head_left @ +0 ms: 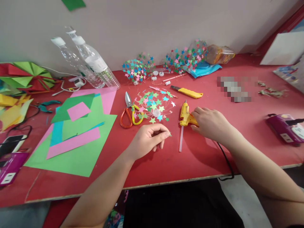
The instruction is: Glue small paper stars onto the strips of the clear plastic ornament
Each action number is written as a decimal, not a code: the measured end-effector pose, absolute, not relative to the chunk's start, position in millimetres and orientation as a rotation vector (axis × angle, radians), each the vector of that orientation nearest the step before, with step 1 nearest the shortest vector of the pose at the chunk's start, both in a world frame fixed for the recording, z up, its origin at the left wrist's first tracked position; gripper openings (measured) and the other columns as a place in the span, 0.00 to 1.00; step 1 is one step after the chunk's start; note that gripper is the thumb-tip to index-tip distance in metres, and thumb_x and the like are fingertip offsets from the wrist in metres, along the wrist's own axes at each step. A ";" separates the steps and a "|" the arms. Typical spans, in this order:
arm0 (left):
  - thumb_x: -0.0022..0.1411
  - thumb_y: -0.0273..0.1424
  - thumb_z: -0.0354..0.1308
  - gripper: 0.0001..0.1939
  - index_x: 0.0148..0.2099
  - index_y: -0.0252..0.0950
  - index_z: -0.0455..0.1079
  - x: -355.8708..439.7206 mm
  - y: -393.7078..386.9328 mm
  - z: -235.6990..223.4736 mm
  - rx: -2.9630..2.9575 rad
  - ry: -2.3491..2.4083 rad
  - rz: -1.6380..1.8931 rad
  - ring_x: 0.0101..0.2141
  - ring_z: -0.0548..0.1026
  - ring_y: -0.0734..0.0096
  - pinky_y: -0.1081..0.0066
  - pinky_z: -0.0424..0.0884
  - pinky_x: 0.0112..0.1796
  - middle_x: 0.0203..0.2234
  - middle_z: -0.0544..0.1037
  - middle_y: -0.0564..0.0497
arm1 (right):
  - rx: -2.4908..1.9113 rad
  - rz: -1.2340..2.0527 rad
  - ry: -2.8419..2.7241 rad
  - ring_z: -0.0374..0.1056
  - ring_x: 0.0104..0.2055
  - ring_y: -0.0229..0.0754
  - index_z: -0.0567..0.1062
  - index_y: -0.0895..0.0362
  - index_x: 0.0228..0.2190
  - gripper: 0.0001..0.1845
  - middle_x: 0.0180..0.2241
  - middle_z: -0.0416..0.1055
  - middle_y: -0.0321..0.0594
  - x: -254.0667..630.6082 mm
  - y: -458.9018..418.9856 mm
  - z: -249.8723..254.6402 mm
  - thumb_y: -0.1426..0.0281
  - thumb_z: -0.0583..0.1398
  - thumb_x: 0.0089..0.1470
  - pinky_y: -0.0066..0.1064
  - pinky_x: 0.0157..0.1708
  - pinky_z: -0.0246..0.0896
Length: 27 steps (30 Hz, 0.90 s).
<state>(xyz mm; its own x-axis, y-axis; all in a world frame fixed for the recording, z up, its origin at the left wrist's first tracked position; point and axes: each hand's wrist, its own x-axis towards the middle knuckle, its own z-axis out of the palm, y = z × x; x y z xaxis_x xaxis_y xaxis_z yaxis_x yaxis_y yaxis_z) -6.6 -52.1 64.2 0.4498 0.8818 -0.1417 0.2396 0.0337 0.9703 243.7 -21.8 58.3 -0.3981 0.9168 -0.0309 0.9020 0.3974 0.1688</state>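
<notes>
My left hand (152,139) is closed in a pinch above the front of the red table, with the greenish tip of a small paper star (170,135) showing between thumb and forefinger. My right hand (209,122) is wrapped round the handle of a yellow hot glue gun (185,114), which lies on its side with its nozzle pointing away from me. A clear glue stick (181,139) juts from its back end. Just beyond my left hand is a clear plastic piece covered in coloured paper stars (154,107). Red-and-yellow-handled scissors (128,109) lie left of it.
A yellow utility knife (190,92) lies behind the glue gun. Star-covered clear domes (135,70) stand along the wall, near plastic bottles (95,61). Coloured paper sheets (78,164) cover the left side. A purple power strip (286,128) sits right; a black cord (226,158) hangs over the front edge.
</notes>
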 end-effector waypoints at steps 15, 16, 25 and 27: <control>0.65 0.32 0.55 0.07 0.36 0.36 0.71 -5.2 -56.3 63.1 1.488 1.124 0.969 0.13 0.65 0.84 0.81 0.60 0.16 0.16 0.72 0.57 | 2.181 0.121 2.858 0.62 0.29 0.40 0.67 0.58 0.39 0.13 0.41 0.67 0.47 233.5 -19.2 57.3 0.71 0.58 0.49 0.32 0.23 0.52; 0.65 0.32 0.55 0.07 0.36 0.36 0.71 -3.6 -57.5 63.2 1.497 1.116 0.952 0.14 0.65 0.84 0.81 0.60 0.16 0.16 0.72 0.57 | 2.174 0.129 3.024 0.62 0.30 0.40 0.67 0.57 0.37 0.10 0.39 0.67 0.45 232.9 -22.0 59.7 0.69 0.57 0.51 0.32 0.24 0.54; 0.64 0.35 0.54 0.10 0.36 0.34 0.71 7.3 -58.6 57.7 1.542 1.046 0.808 0.14 0.64 0.83 0.80 0.61 0.17 0.16 0.70 0.57 | 1.293 -0.640 3.833 0.64 0.33 0.38 0.68 0.55 0.36 0.03 0.33 0.65 0.41 200.3 -53.4 51.4 0.68 0.57 0.60 0.30 0.29 0.63; 0.64 0.34 0.53 0.10 0.34 0.34 0.71 7.4 -58.9 57.6 1.574 1.038 0.803 0.14 0.64 0.83 0.80 0.61 0.18 0.16 0.70 0.57 | 1.339 -0.728 3.801 0.64 0.32 0.37 0.68 0.55 0.35 0.04 0.33 0.65 0.40 198.0 -53.4 49.1 0.68 0.58 0.59 0.29 0.29 0.63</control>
<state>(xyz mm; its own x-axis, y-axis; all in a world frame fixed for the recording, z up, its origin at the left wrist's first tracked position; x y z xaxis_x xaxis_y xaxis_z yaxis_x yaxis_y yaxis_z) 7.4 -58.9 57.6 0.4011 0.9160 -0.0100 0.2205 -0.0859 0.9716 198.0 -53.4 49.1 -0.4099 0.6241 0.6652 0.3341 0.7813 -0.5271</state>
